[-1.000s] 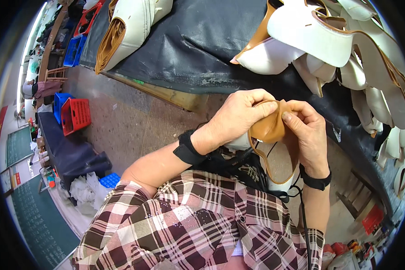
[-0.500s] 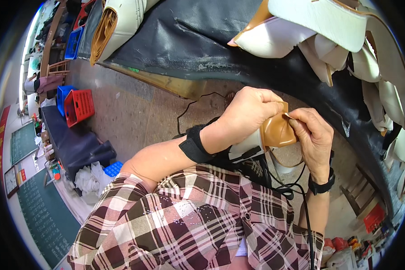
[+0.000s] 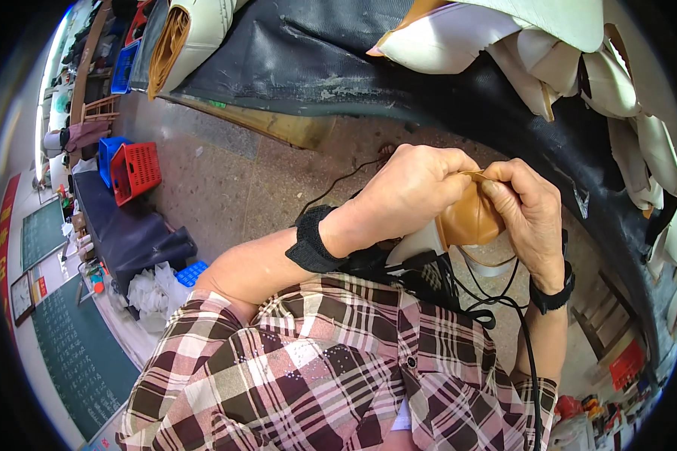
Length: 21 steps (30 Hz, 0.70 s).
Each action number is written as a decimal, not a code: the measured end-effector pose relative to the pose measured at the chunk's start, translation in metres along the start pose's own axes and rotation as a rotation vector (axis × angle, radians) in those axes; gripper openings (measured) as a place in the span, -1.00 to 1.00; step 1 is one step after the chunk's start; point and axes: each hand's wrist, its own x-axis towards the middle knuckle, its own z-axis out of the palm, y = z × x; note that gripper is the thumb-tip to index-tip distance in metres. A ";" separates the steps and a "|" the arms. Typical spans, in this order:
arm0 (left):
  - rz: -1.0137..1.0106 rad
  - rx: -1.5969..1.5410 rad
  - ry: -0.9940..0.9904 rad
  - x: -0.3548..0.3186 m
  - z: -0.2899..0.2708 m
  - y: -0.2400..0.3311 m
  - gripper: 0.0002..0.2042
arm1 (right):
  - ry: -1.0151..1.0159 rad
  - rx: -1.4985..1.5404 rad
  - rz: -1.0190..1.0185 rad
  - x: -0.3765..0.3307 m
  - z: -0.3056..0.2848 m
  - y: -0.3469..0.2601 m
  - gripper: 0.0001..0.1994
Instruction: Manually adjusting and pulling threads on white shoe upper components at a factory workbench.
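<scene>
- Tan leather piece (image 3: pixel 470 219) sits up in front of our chest, over a white shoe form (image 3: pixel 417 242), so we can see the edge.
- Left hand (image 3: pixel 410 192) clamps its top edge, fingers curled tight.
- Right hand (image 3: pixel 530 218) pinches that edge too; its fingertips (image 3: pixel 496 188) meet the left ones.
</scene>
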 end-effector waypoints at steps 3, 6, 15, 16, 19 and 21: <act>-0.011 -0.023 0.010 -0.003 0.000 0.001 -0.80 | -0.013 0.011 0.005 0.001 0.000 -0.001 -0.94; 0.016 -0.053 0.024 -0.003 0.002 -0.002 -0.80 | -0.015 -0.012 0.002 0.002 -0.001 -0.002 -0.94; 0.033 -0.035 0.045 0.001 0.004 0.000 -0.81 | -0.015 -0.033 0.003 0.003 -0.005 0.000 -0.94; 0.032 -0.035 0.039 0.001 0.005 0.000 -0.81 | -0.012 -0.017 0.020 0.002 -0.005 0.000 -0.94; 0.041 -0.017 0.038 0.003 0.005 0.000 -0.82 | 0.010 0.002 0.044 0.001 -0.003 0.002 -0.94; 0.080 0.042 0.078 0.005 0.006 0.001 -0.84 | 0.030 0.004 0.052 0.000 -0.001 0.002 -0.94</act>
